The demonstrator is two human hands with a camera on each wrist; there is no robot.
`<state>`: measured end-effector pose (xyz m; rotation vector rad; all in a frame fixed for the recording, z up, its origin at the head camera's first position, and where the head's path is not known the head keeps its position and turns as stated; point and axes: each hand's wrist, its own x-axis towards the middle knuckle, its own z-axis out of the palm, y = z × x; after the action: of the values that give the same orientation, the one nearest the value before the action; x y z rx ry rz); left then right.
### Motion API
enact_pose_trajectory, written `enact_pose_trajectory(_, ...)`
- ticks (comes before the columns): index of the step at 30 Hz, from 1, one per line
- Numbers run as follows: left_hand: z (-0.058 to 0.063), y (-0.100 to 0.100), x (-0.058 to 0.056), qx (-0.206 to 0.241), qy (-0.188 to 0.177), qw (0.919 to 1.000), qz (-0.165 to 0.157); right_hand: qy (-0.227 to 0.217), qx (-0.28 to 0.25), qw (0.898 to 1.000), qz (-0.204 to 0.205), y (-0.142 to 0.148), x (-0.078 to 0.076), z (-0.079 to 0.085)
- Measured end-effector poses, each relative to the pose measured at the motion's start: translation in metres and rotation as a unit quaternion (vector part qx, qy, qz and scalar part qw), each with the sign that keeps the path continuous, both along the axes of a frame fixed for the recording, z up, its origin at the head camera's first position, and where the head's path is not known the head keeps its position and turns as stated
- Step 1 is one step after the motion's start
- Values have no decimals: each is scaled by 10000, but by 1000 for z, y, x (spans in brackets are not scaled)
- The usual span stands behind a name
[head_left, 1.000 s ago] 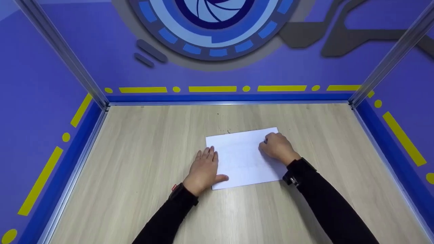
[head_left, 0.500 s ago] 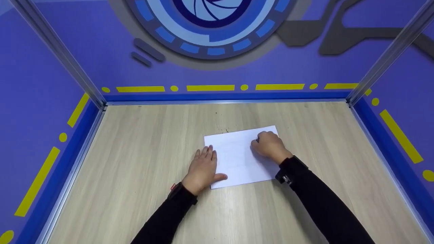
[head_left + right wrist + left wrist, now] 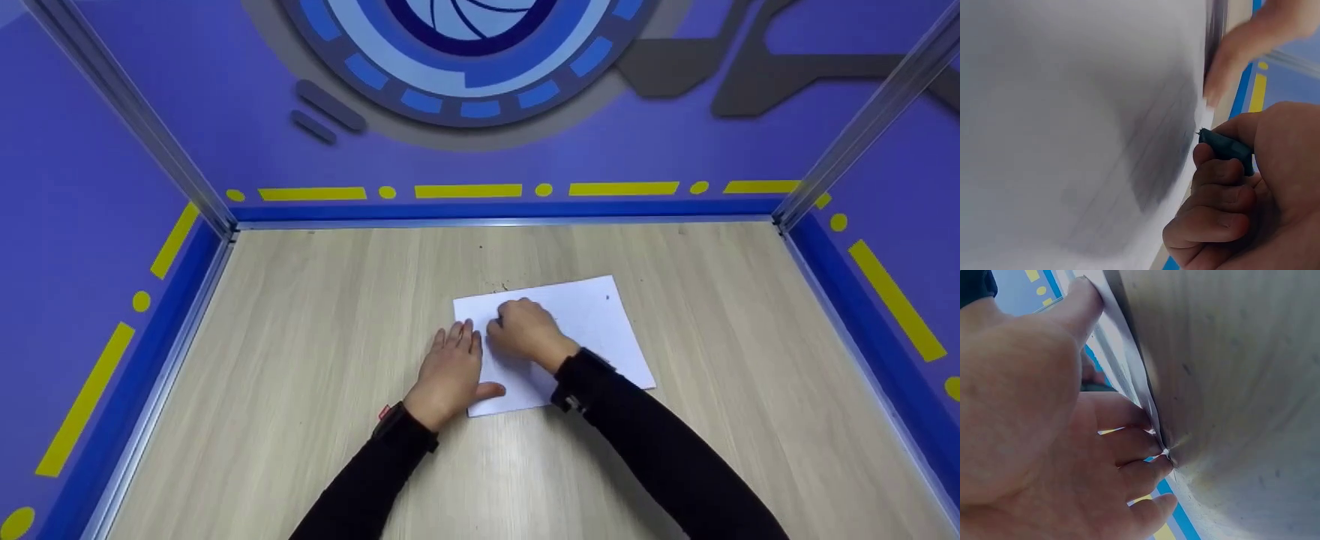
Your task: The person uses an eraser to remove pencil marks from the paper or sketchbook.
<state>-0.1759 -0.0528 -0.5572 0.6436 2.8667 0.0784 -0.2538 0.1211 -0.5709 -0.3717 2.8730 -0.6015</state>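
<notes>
A white sheet of paper (image 3: 600,330) lies slightly turned on the wooden table. My left hand (image 3: 446,375) rests flat over its left edge, with fingers extended and the thumb out to the side on the sheet. My right hand (image 3: 529,330), fingers curled, is over the left half of the paper, close beside the left fingertips. Between its thumb and fingers it grips a small dark green eraser (image 3: 1227,149), which shows in the right wrist view with its tip at the paper. Faint grey lines (image 3: 1145,140) run across the sheet there. From above, the right hand mostly hides the eraser.
A small dark crumb (image 3: 607,298) lies near the paper's far right corner. More specks (image 3: 502,286) are scattered on the table (image 3: 337,300) just beyond the far edge. Blue-purple panels (image 3: 480,165) in metal frames border the table at the back and both sides.
My right hand has swept left across the paper, from near its right edge to beside the left hand, uncovering the crumb at the far right corner. The left hand stays in place.
</notes>
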Motion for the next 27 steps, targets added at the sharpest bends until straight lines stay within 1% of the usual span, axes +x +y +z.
enact_pose_trajectory(1, 1, 0, 0, -13, -18, 10000, -2, -29, 34, 10000, 57, -5, 0, 0)
enact_pose_trajectory(2, 1, 0, 0, -28, -29, 10000, -2, -150, 117, 9998, 35, -13, 5, 12)
enact_pose_trajectory(6, 2, -1, 0, -92, -48, 9999, 18, -168, 312, 9994, 59, -18, 2, 13)
enact_pose_trajectory(9, 2, 0, 0, -146, 2, 9999, 23, -138, 369, 9992, -43, -9, 0, 13)
enact_pose_trajectory(12, 1, -1, 1, -174, 46, 9998, 24, -225, 256, 9991, -266, 8, -1, 12)
enact_pose_trajectory(16, 1, 1, 1, -233, 30, 9997, 36, -316, -47, 9976, -613, 46, -3, 11)
enact_pose_trajectory(19, 1, 1, 0, -259, -31, 9996, 55, -302, -168, 9968, -725, 76, -5, 12)
enact_pose_trajectory(23, 0, -1, 0, -193, -145, 9997, 39, -333, -82, 9950, -940, 111, -5, 12)
enact_pose_trajectory(27, -1, -1, -1, -117, -178, 9998, 29, -451, -12, 9928, -1111, 131, -4, 13)
